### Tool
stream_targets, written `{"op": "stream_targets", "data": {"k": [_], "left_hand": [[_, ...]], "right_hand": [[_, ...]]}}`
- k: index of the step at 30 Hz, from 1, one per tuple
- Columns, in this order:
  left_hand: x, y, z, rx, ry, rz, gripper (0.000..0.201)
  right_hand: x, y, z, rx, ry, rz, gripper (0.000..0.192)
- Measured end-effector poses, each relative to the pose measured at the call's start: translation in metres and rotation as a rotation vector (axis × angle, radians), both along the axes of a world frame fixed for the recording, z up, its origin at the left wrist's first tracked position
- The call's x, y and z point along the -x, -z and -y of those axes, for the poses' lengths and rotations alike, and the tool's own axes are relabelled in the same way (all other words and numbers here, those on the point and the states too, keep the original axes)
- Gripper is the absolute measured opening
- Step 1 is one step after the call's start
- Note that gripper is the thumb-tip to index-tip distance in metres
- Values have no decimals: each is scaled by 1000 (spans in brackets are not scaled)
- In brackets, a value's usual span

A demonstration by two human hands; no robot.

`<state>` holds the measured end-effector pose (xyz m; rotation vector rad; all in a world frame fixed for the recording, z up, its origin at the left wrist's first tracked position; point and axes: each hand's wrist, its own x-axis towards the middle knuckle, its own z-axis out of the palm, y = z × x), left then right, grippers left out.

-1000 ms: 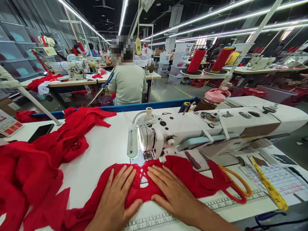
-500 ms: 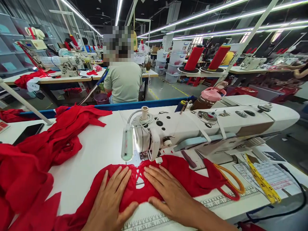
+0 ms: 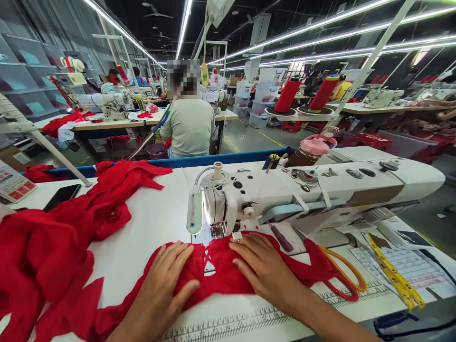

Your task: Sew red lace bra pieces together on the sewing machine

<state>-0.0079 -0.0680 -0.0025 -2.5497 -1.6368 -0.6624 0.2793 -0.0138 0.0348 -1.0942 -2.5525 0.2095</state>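
A red garment [image 3: 228, 273] with a crisscross lacing and a small opening at its middle lies spread on the table, just in front of the sewing machine [image 3: 270, 190]. My left hand [image 3: 169, 273] rests flat on its left half, fingers stretched out and thumb apart. On the right half lies my right hand [image 3: 261, 266], fingers extended, the fingertips by a small white piece [image 3: 237, 236] near the garment's upper edge. Behind the lacing stands the presser foot [image 3: 217, 231], close to the fabric's edge. Both palms press on the cloth without gripping it.
More red fabric [image 3: 53, 247] is heaped at the left, by a black phone [image 3: 62, 195]. To the right lie orange-and-red-handled scissors [image 3: 347, 273], a yellow tape measure [image 3: 392, 270] and papers. A printed ruler [image 3: 228, 325] runs along the front edge. Ahead, a person [image 3: 190, 123] sits facing away.
My right hand has slid right and slightly away along the garment, leaving more of the fabric's middle uncovered. My left hand stays on the left half. The camera view has shifted a little.
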Motion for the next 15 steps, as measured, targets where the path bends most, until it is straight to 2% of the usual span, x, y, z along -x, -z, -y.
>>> {"op": "stream_targets", "data": {"k": [2,4,8,10,13,14,15], "left_hand": [[3,-6,-8,54,-34,61,44],[6,-13,-17,178,-53,113,37],[4,-28,-34,392,-67,180,37],[0,-33,-39,428,-76,200,47],[-11,-36,-39,467,-103,258,72],[-15,-36,-37,476,-107,290,67],[-19,-35,-35,482,-108,330,51]], "right_hand": [[4,4,-6,-94,42,24,33],[8,10,-12,-143,67,97,29],[13,19,-20,-176,125,172,26],[14,20,-22,-189,135,158,19],[14,16,-17,-206,119,141,10],[13,14,-14,-216,103,137,14],[12,12,-8,-239,86,132,19]]}}
